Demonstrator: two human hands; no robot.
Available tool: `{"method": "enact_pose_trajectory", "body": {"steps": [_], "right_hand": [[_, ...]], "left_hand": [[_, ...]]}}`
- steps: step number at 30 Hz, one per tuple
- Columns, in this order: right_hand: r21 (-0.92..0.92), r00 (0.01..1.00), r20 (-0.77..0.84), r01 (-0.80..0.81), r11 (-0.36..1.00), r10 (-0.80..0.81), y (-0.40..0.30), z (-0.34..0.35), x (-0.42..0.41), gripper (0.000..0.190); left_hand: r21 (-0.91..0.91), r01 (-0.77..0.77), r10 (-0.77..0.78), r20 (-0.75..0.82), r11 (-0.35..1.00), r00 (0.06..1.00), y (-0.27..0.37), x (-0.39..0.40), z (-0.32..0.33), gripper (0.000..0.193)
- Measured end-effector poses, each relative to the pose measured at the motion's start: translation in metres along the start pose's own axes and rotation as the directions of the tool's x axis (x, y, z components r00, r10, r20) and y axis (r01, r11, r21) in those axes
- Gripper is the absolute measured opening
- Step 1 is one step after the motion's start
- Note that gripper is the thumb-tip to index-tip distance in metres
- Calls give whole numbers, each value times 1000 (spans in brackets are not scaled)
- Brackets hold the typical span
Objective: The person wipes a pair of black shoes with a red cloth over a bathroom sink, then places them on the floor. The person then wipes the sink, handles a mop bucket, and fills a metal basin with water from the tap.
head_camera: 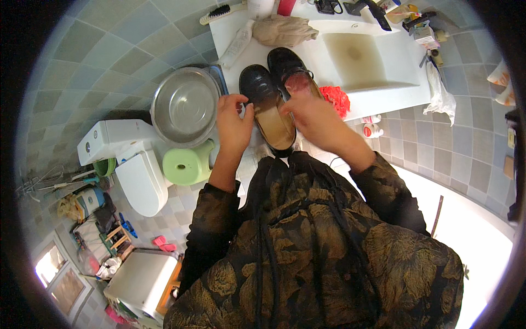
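Note:
Two black leather shoes lie side by side, toes away from me, at the front of a white washbasin counter (363, 103). The left shoe (259, 84) shows a tan insole and its heel reaches past the counter edge. Inside the right shoe (283, 59) is a reddish insole; my right hand (314, 121) covers its rear part, and whether it grips the shoe is hidden. My left hand (235, 121) is at the left side of the left shoe, thumb and fingers curved apart, nothing visible between them. A red mesh scrubber (336, 100) lies right of the shoes.
Behind the shoes lie a beige cloth (281, 31), a white tube (237, 44) and a brush (218, 13). The sink basin (353, 61) holds murky water. Left are a metal basin (185, 107), a green stool (187, 164) and a toilet (141, 183). A faucet (376, 14) stands behind the sink.

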State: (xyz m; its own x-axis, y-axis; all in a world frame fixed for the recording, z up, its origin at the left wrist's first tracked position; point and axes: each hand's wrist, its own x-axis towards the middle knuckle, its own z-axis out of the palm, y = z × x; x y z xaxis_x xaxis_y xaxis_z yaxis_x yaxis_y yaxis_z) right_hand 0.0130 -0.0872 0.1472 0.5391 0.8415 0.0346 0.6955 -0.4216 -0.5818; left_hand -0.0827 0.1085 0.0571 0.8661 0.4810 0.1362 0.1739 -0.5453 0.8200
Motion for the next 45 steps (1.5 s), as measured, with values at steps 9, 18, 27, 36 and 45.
{"method": "enact_pose_trajectory", "body": {"steps": [9,18,27,36,45], "right_hand": [[81,944,-139,-291,953,300,31,-29,-45,21],[-31,904,-334,-292,956,266,83,-20,-68,27],[-212,976,-215,-10,977,-37,129,19,-68,50],[-151,985,-114,112,982,-130,185,-8,-102,36],[36,971,-94,226,973,-222,217,-15,-118,45]], "left_hand": [[40,-596,446,623,802,642,51,-31,-21,32],[178,-621,316,736,763,598,62,-38,-7,38],[451,46,-225,350,891,909,109,-11,33,58],[499,308,-464,225,810,857,84,14,89,56],[-14,410,-410,0,912,912,56,-48,34,24]]}}
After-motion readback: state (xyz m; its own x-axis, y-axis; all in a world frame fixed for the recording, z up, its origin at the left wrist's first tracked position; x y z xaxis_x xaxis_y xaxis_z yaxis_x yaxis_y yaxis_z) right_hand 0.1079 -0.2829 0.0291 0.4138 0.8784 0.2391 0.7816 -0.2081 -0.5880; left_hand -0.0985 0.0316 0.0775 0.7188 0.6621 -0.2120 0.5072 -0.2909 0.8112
